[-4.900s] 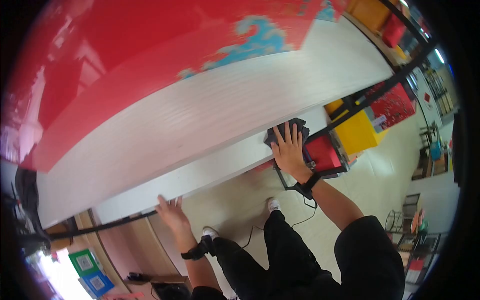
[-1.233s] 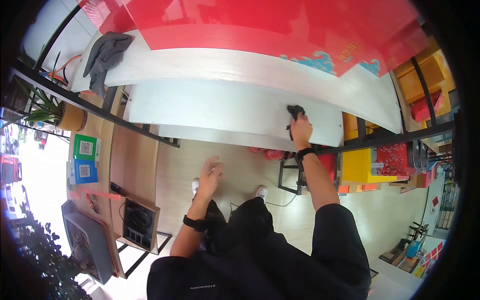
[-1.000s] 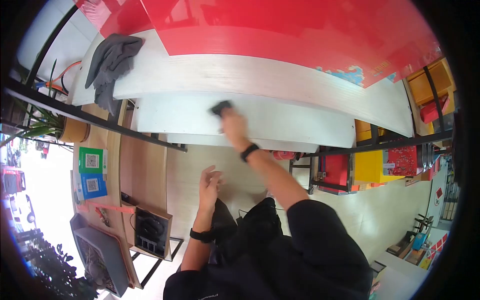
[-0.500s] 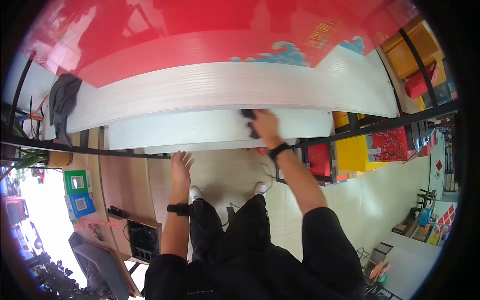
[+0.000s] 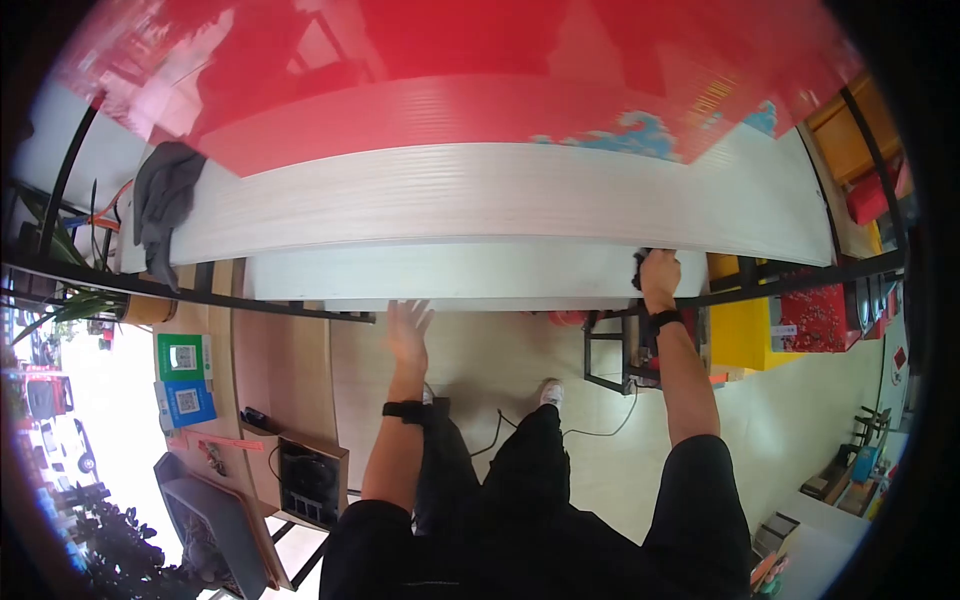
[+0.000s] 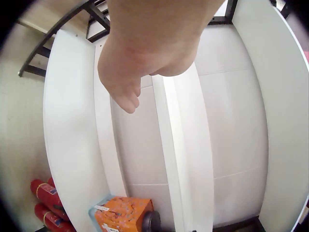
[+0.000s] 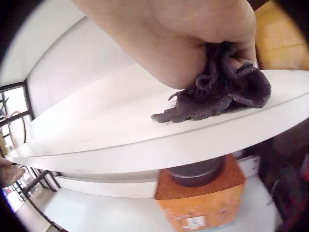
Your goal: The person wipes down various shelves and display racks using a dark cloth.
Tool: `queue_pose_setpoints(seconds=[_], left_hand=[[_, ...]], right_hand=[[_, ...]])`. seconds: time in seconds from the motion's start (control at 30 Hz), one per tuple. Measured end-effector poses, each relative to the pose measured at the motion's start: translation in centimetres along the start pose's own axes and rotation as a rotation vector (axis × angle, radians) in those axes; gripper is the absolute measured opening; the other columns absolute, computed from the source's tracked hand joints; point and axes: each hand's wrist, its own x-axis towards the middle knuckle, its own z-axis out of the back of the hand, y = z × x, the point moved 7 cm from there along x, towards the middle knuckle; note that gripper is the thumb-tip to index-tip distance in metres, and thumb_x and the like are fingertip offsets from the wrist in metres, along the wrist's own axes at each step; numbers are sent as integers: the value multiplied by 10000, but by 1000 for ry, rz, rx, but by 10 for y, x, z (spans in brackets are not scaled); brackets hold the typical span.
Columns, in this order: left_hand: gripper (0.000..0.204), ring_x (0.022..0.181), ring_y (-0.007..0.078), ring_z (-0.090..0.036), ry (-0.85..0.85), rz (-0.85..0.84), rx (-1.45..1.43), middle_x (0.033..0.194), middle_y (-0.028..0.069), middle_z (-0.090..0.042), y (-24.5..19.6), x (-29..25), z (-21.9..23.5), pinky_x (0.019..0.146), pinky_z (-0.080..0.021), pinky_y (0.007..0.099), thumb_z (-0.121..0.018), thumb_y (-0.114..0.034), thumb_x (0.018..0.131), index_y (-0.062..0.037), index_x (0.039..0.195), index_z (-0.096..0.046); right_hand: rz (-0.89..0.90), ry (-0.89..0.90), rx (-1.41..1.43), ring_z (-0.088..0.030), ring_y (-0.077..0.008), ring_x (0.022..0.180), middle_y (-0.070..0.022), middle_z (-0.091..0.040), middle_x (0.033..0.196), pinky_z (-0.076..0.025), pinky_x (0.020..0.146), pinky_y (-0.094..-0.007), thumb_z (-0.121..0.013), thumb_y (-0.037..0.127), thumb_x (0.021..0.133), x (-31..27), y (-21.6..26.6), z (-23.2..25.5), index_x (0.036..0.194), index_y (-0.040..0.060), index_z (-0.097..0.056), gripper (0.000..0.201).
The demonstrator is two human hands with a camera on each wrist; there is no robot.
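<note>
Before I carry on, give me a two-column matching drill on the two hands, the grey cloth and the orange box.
Column one
1. Right hand
2. Left hand
3. Grey cloth
4. Orange box

Column two
A. Draped over the left end of the upper white shelf
B. Gripping a dark cloth on the lower white shelf
C. Below a white shelf, with a white label on its side
D. Gripping nothing, fingers loosely spread

Right pairs: 1-B, 2-D, 3-A, 4-C
</note>
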Motion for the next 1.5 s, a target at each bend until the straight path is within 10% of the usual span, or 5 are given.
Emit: queue_pose_setpoints(seconds=[0.13, 0.2, 0.47, 0.77, 1.5], left_hand=[[603, 1157, 324, -524, 14, 18, -2, 1337, 219, -437, -23, -3, 15, 961, -453, 434, -414, -199, 982, -26, 1462, -94], [625, 1160, 322, -524, 20, 18, -26, 1329, 215, -447, -38, -3, 32, 960, -454, 431, -436, -187, 971, -27, 1463, -86], [633, 951, 241, -590, -44, -11, -43, 1181, 172, -552, -72, -7, 135, 801, -501, 367, -496, -182, 940, -36, 1441, -138], [593, 890, 226, -604, -162, -7, -19, 1130, 165, -568, -79, -41, 237, 763, -505, 341, -498, -177, 935, -25, 1417, -187], [512, 897, 216, -599, -73, 10, 91, 1147, 165, -560, -60, -78, 246, 767, -504, 327, -472, -198, 968, -49, 1396, -233]], right_hand=[[138, 24, 144, -642, -377, 764, -215, -626, 860, -539, 651, -453, -526, 119, 799, -31, 133, 22, 741, 6, -671, 193], [272, 23, 240, -638, -412, 720, -235, -568, 1029, -548, 620, -481, -543, 71, 770, -51, 208, 24, 1023, -39, -551, 276], [555, 77, 518, -639, -339, 738, -184, -561, 1005, -536, 615, -423, -577, 60, 756, -135, 474, 65, 1073, -57, -551, 338], [823, 83, 745, -625, -332, 692, -146, -578, 970, -513, 605, -444, -609, 78, 741, -196, 664, 87, 1039, -1, -599, 309], [980, 131, 909, -610, -287, 897, -94, -581, 958, -502, 715, -406, -580, 102, 789, -218, 720, 102, 976, 89, -650, 200]])
